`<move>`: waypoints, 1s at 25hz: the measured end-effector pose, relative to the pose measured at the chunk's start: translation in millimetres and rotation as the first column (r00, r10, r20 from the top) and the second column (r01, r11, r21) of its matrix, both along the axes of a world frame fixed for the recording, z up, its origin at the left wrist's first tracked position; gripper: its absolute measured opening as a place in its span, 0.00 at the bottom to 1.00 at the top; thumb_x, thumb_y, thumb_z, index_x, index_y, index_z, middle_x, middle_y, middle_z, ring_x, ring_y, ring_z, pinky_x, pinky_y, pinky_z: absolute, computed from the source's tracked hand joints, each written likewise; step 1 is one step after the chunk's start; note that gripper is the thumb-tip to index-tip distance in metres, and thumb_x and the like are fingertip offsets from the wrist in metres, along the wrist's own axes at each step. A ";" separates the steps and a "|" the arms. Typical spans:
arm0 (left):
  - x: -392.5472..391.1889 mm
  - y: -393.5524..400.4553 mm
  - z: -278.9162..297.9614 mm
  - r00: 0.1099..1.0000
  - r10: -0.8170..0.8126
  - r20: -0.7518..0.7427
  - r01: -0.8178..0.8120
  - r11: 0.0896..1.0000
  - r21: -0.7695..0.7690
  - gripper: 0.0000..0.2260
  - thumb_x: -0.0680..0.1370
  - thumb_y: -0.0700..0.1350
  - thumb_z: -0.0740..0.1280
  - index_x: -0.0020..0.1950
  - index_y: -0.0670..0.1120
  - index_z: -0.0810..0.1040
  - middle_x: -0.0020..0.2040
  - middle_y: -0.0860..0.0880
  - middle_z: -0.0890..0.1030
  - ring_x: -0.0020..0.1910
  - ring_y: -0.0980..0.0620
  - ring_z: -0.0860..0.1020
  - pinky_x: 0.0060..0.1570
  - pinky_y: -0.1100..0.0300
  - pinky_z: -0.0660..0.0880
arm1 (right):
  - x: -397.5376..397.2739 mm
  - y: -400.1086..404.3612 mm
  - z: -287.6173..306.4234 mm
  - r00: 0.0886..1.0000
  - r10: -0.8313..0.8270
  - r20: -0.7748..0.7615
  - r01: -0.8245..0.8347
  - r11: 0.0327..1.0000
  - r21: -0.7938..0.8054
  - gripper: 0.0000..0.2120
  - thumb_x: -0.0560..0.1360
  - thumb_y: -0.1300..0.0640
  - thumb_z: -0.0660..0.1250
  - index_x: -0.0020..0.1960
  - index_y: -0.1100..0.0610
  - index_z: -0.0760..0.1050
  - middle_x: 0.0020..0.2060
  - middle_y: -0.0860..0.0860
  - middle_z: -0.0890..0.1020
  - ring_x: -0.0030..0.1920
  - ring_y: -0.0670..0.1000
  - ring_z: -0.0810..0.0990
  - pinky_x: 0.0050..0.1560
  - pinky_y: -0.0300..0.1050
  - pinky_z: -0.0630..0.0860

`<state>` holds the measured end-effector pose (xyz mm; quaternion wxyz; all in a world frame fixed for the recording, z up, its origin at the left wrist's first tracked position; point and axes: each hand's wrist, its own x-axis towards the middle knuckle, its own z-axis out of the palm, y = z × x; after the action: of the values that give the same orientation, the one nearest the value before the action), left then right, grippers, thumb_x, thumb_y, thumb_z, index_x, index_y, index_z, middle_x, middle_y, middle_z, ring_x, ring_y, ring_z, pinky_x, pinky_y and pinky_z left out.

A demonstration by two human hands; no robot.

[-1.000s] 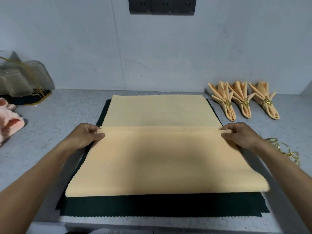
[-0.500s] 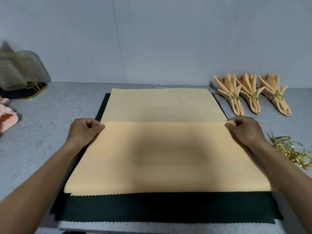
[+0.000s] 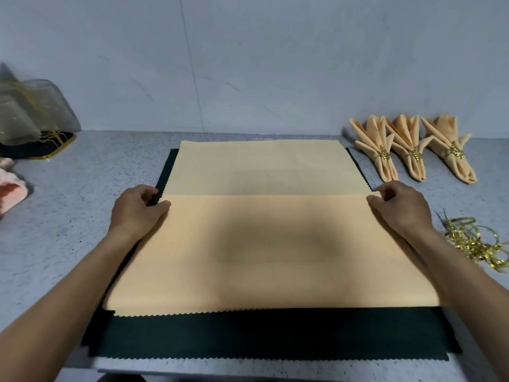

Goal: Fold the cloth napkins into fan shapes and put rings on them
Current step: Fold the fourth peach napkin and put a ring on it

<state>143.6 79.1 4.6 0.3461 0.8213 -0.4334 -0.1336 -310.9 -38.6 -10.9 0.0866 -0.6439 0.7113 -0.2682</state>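
Countertop (image 3: 82,188) grey speckled; wall (image 3: 248,64) pale, smooth; napkin (image 3: 261,244) centred.

Both my forearms reach forward, level with each other; my left hand (image 3: 137,208) and right hand (image 3: 400,206) each pinch with curled fingers, thumbs pointing inward.

Head-worn view, forward and down
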 end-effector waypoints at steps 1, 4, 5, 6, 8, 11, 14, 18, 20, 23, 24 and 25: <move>-17.1 10.3 9.9 0.991 -0.028 0.135 0.023 0.999 0.034 0.06 0.75 0.47 0.70 0.50 0.48 0.82 0.45 0.52 0.80 0.49 0.46 0.78 0.56 0.49 0.75 | 5.4 7.3 5.9 0.997 -0.029 -0.068 0.027 0.999 -0.035 0.12 0.76 0.51 0.68 0.57 0.56 0.77 0.51 0.55 0.80 0.48 0.56 0.75 0.46 0.51 0.74; -85.9 51.9 20.3 0.884 -0.296 0.362 0.282 0.955 0.091 0.10 0.78 0.48 0.65 0.56 0.48 0.82 0.58 0.49 0.81 0.61 0.44 0.76 0.64 0.52 0.68 | 47.3 56.9 25.5 0.996 0.031 -0.087 -0.044 0.988 -0.146 0.15 0.77 0.52 0.66 0.62 0.55 0.75 0.58 0.58 0.79 0.56 0.61 0.74 0.54 0.55 0.72; -110.4 67.9 17.4 0.853 -0.383 0.353 0.373 0.922 0.099 0.14 0.80 0.49 0.62 0.63 0.47 0.79 0.65 0.50 0.77 0.67 0.45 0.72 0.68 0.55 0.63 | 70.0 82.3 29.3 0.991 0.112 -0.068 -0.122 0.980 -0.156 0.14 0.77 0.52 0.66 0.62 0.54 0.76 0.57 0.56 0.80 0.57 0.60 0.75 0.55 0.54 0.71; -131.7 83.0 11.3 0.841 -0.443 0.310 0.432 0.895 0.106 0.18 0.81 0.50 0.58 0.69 0.47 0.75 0.71 0.52 0.72 0.72 0.48 0.67 0.71 0.57 0.57 | 95.6 108.8 28.5 0.973 0.215 -0.080 -0.225 0.964 -0.144 0.14 0.78 0.52 0.63 0.62 0.53 0.76 0.57 0.55 0.80 0.57 0.60 0.76 0.58 0.53 0.69; -160.1 106.5 -11.4 0.849 -0.484 0.211 0.457 0.874 0.165 0.24 0.83 0.51 0.48 0.78 0.46 0.60 0.79 0.52 0.58 0.78 0.53 0.54 0.75 0.60 0.45 | 147.8 161.2 13.1 0.890 0.430 -0.152 -0.429 0.903 0.042 0.22 0.81 0.50 0.53 0.71 0.55 0.69 0.69 0.54 0.73 0.70 0.58 0.69 0.71 0.54 0.59; -168.7 125.3 -41.7 0.824 -0.460 0.331 0.353 0.874 0.334 0.35 0.74 0.57 0.29 0.81 0.48 0.42 0.81 0.50 0.42 0.79 0.51 0.40 0.74 0.56 0.37 | 168.5 202.7 -20.0 0.836 0.521 -0.172 -0.451 0.832 0.324 0.28 0.83 0.44 0.39 0.80 0.52 0.41 0.80 0.51 0.41 0.79 0.53 0.39 0.77 0.53 0.37; -130.5 138.8 -49.3 0.832 -0.361 0.422 0.188 0.898 0.397 0.33 0.75 0.62 0.24 0.79 0.53 0.35 0.80 0.49 0.37 0.79 0.45 0.37 0.77 0.47 0.42 | 105.7 196.8 -30.2 0.885 0.395 -0.247 -0.309 0.894 0.324 0.29 0.81 0.40 0.32 0.79 0.48 0.34 0.78 0.48 0.35 0.78 0.51 0.34 0.77 0.52 0.35; -91.8 158.9 -41.0 0.889 -0.215 0.405 0.021 0.902 0.431 0.33 0.76 0.63 0.33 0.81 0.53 0.40 0.81 0.45 0.42 0.79 0.42 0.41 0.77 0.45 0.44 | 9.0 187.4 -31.6 0.923 0.183 -0.339 -0.069 0.944 0.322 0.37 0.75 0.36 0.25 0.81 0.50 0.40 0.80 0.51 0.42 0.79 0.53 0.40 0.78 0.53 0.43; -94.0 160.6 -40.0 0.895 -0.207 0.395 0.011 0.896 0.443 0.33 0.77 0.62 0.33 0.81 0.52 0.40 0.81 0.44 0.43 0.79 0.41 0.41 0.76 0.45 0.43 | -4.6 188.1 -32.4 0.923 0.171 -0.346 -0.038 0.933 0.358 0.36 0.76 0.37 0.29 0.81 0.52 0.42 0.80 0.52 0.44 0.79 0.54 0.42 0.78 0.54 0.45; -99.3 159.6 -40.8 0.907 -0.196 0.372 0.021 0.904 0.426 0.34 0.75 0.63 0.31 0.80 0.52 0.37 0.80 0.44 0.39 0.79 0.42 0.38 0.76 0.46 0.39 | 16.4 191.2 -21.2 0.896 0.116 -0.428 -0.042 0.983 0.178 0.34 0.80 0.41 0.32 0.78 0.57 0.54 0.79 0.57 0.54 0.79 0.58 0.49 0.77 0.58 0.47; -97.5 159.4 -41.5 0.909 -0.192 0.371 0.017 0.905 0.425 0.34 0.74 0.63 0.30 0.80 0.52 0.35 0.80 0.45 0.38 0.78 0.43 0.36 0.76 0.47 0.38 | 34.1 192.1 -12.7 0.887 0.126 -0.444 -0.094 0.991 0.095 0.34 0.80 0.42 0.35 0.77 0.58 0.58 0.78 0.58 0.57 0.79 0.59 0.51 0.77 0.57 0.47; -95.3 160.1 -43.3 0.909 -0.184 0.374 0.010 0.907 0.422 0.35 0.74 0.63 0.30 0.79 0.52 0.34 0.80 0.45 0.37 0.78 0.43 0.36 0.76 0.47 0.37 | 55.5 193.8 -3.5 0.883 0.167 -0.439 -0.173 0.985 0.026 0.33 0.80 0.42 0.37 0.77 0.59 0.60 0.78 0.59 0.58 0.78 0.59 0.52 0.77 0.56 0.46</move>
<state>48.4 239.2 -38.7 0.0612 0.8621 -0.4986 -0.0662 -255.4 155.2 -14.4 -0.0574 -0.7482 0.6513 -0.1126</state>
